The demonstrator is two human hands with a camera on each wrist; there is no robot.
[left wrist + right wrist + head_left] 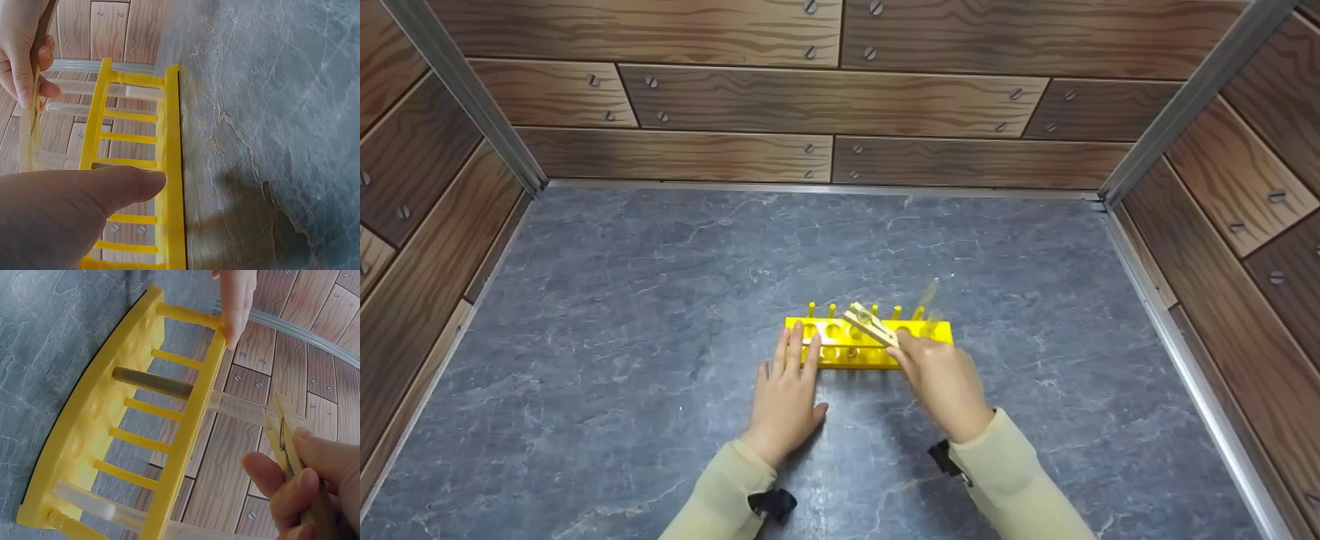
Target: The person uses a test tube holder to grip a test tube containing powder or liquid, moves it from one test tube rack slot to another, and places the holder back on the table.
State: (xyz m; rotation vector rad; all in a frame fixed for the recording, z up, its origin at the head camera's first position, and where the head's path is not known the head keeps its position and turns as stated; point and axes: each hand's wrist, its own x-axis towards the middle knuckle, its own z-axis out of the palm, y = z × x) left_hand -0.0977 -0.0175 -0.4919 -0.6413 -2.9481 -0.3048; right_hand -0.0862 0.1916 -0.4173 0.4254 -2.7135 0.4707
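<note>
A yellow test tube rack (870,358) stands upright on the floor of the booth. My left hand (784,409) rests straight fingers on the left end of its top board; in the left wrist view its thumb (124,188) lies in front of the rack. My right hand (949,382) grips a wooden test tube clamp (286,433), whose jaws stand around the upper end of a glass test tube (236,408). That tube sits in the rack and holds olive-brown contents (154,384). Whether the jaws press on the glass I cannot tell.
Toward the rack's right end stands a tube with white contents (84,499). Another clear tube (67,108) shows in the left wrist view. Several yellow pegs (811,309) line the back. Wood-patterned walls (840,105) enclose the grey marbled surface (622,337).
</note>
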